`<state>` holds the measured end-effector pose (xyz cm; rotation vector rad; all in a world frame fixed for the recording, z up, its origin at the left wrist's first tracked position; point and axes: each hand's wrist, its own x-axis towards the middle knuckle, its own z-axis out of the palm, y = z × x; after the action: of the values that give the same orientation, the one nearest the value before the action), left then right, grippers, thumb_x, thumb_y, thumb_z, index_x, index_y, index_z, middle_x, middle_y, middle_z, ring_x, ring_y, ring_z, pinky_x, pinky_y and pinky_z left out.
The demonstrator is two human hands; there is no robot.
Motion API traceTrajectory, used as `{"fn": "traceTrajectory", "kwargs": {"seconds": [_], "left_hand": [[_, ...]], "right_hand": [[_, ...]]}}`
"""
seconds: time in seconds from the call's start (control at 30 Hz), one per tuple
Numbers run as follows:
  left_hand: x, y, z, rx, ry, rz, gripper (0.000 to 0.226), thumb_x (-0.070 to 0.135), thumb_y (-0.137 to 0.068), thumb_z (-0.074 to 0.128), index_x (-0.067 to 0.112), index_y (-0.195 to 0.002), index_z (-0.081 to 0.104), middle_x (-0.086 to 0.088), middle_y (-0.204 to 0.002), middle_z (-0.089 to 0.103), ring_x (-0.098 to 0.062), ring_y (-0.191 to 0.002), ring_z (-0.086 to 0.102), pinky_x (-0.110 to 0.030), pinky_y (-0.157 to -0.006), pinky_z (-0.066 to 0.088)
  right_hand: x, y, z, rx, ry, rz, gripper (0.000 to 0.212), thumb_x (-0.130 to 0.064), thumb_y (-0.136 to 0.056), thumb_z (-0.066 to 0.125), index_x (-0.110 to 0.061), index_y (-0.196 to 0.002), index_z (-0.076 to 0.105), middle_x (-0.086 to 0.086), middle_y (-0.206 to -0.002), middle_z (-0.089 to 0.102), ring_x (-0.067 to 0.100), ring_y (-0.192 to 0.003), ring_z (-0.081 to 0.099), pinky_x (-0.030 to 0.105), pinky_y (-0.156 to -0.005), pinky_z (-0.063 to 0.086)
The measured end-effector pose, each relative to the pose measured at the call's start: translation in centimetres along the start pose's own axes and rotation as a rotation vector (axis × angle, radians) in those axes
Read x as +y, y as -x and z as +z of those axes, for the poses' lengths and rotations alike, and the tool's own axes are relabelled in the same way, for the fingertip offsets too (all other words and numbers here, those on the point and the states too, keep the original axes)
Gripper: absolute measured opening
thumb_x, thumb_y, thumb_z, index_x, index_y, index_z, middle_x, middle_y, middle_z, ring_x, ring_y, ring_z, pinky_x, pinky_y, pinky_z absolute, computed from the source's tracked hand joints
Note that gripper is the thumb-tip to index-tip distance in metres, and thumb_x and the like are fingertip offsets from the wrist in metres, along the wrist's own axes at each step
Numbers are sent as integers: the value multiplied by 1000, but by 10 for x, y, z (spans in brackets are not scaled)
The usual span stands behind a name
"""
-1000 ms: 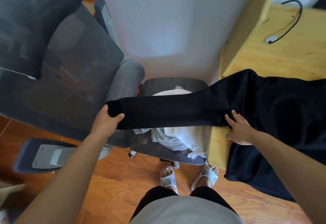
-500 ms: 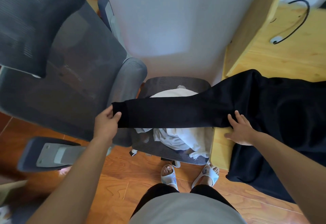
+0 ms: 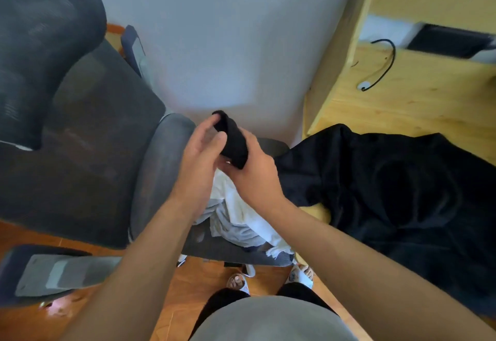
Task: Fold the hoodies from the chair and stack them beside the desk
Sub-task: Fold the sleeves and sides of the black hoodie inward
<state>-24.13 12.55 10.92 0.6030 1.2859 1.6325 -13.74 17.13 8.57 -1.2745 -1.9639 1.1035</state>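
sleeve (image 3: 232, 139) now bunched, 2 hands (image 3: 228, 165)

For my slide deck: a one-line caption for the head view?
Both hands, left hand and right hand, grip the black hoodie's sleeve above the grey mesh chair.

No text, label, brand, number or sign can be read anywhere here.

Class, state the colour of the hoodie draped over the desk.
Black, plain; the head view shows the hoodie on the wooden desk.
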Motion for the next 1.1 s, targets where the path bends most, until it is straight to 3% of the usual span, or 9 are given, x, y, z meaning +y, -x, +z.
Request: {"fn": "traceTrajectory", "kwargs": {"seconds": [0.1, 0.23, 0.33, 0.47, 0.63, 0.73, 0.87, 1.0, 1.1], "left_hand": [[-19, -4, 12, -46, 108, 5, 44, 22, -92, 57, 30, -135, 53, -7, -133, 65, -23, -125, 62, -35, -104, 51], [-83, 10, 43, -7, -353, -169, 57, 7, -95, 63, 34, -141, 43, 1, -130, 56, -14, -122, 58, -21, -93, 48], [-135, 19, 74, -261, -682, -269, 63, 13, -97, 64, 26, -151, 35, 6, -120, 53, -5, -107, 58, -13, -82, 48], [-188, 19, 110, -376, -861, -402, 78, 31, -98, 65, 21, -160, 20, -6, -159, 36, -22, -141, 43, -37, -111, 43], [-243, 12, 170, -323, -1072, -393, 81, 49, -91, 66, 25, -156, 24, -7, -147, 44, -31, -133, 49, -46, -104, 48], [-270, 5, 208, -156, -1184, -335, 71, 55, -89, 64, 25, -147, 37, -7, -129, 54, -35, -121, 56, -51, -96, 52], [-286, -2, 232, 55, -1257, -276, 38, 36, -94, 61, 16, -125, 51, -7, -109, 62, -35, -100, 64, -51, -82, 55], [-279, -14, 236, 101, -1336, -332, 13, 15, -95, 57, 8, -105, 51, -7, -91, 57, -38, -94, 62, -42, -78, 48], [-269, -22, 245, 289, -1256, -225, 15, 3, -91, 54, 10, -103, 51, -9, -95, 58, -33, -90, 60, -44, -82, 50]], "right_hand": [[10, -10, -30, 150, -160, 139, 33, -18, -97, 57, -30, -127, 63, -9, -111, 72, 11, -104, 65, 38, -97, 52], [17, -30, -96, 337, -731, 381, 26, -34, -97, 56, -27, -120, 68, -3, -113, 73, 20, -109, 67, 50, -101, 52], [38, -25, -186, 487, -1104, 320, 26, -28, -102, 56, -18, -125, 64, 9, -122, 71, 31, -112, 68, 52, -98, 53], [122, 26, -307, 699, -1269, 310, 39, -21, -100, 57, -11, -138, 56, 15, -133, 65, 35, -120, 64, 52, -104, 48], [277, 99, -373, 863, -1190, 934, 39, -16, -95, 58, -8, -133, 57, 13, -140, 58, 31, -118, 62, 43, -84, 53], [356, 125, -392, 805, -988, 1179, 50, -28, -99, 59, -14, -146, 46, 10, -146, 49, 30, -132, 51, 41, -97, 48], [399, 123, -425, 615, -907, 1163, 47, -37, -96, 65, -17, -137, 56, 9, -132, 62, 28, -118, 60, 42, -90, 51], [398, 108, -439, 404, -780, 1140, 29, -17, -99, 62, -15, -128, 60, 7, -126, 66, 26, -113, 63, 38, -84, 55], [385, 107, -444, 511, -680, 932, 22, -14, -103, 55, -19, -123, 62, 1, -116, 70, 22, -103, 69, 43, -81, 59]]}}
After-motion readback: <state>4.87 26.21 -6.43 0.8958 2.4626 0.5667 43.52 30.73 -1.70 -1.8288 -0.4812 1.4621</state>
